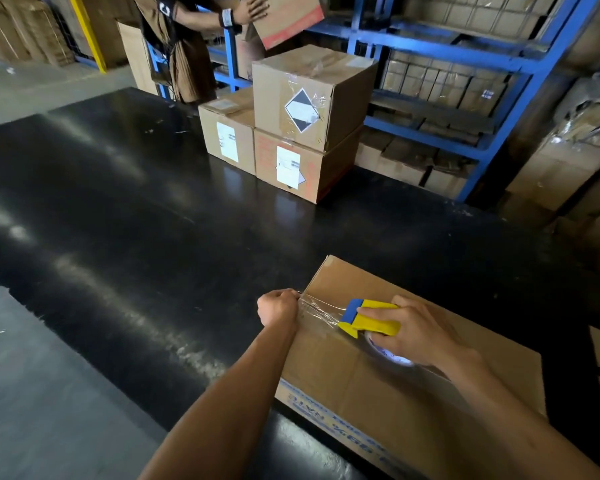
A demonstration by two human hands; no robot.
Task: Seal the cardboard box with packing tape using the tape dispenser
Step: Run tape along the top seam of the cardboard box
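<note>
A closed cardboard box lies on the black table at the lower right, blue print along its near side. My right hand grips a yellow and blue tape dispenser resting on the box top near its left edge. A strip of clear packing tape stretches from the dispenser's blade to the box's left edge. My left hand is closed there, pinching the free end of the tape against the edge. A tape roll shows under my right palm.
Three taped cardboard boxes are stacked at the table's far edge. Another person stands behind them holding a box. Blue metal racks filled with cartons line the back right. Grey floor lies to the left.
</note>
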